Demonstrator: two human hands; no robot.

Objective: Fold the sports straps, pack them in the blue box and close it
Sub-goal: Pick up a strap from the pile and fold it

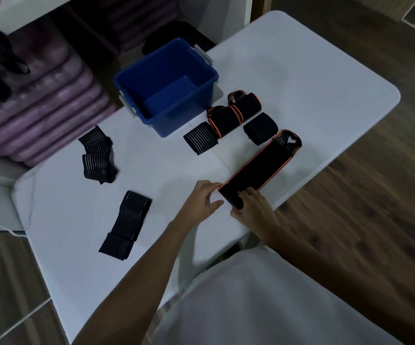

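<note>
A long black strap with orange edging point(263, 168) lies flat near the table's right edge. My right hand point(252, 207) pinches its near end, which is folded over. My left hand point(205, 199) rests at the same end's left corner, fingers touching the fabric. The open blue box point(166, 88) stands empty at the table's far side, no lid in sight. Beside it lie folded straps: two orange-edged ones point(226, 119) point(247, 103), a ribbed one point(200, 138) and a plain black one point(261, 128). Two unfolded ribbed straps lie to the left point(99, 155) point(126, 225).
The white table point(301, 78) stands on a wood floor point(375, 220); its right edge runs just beside the strap in my hands. Stacked purple mats point(44, 108) fill shelves beyond the table's left side. Black handles point(4, 61) hang at far left.
</note>
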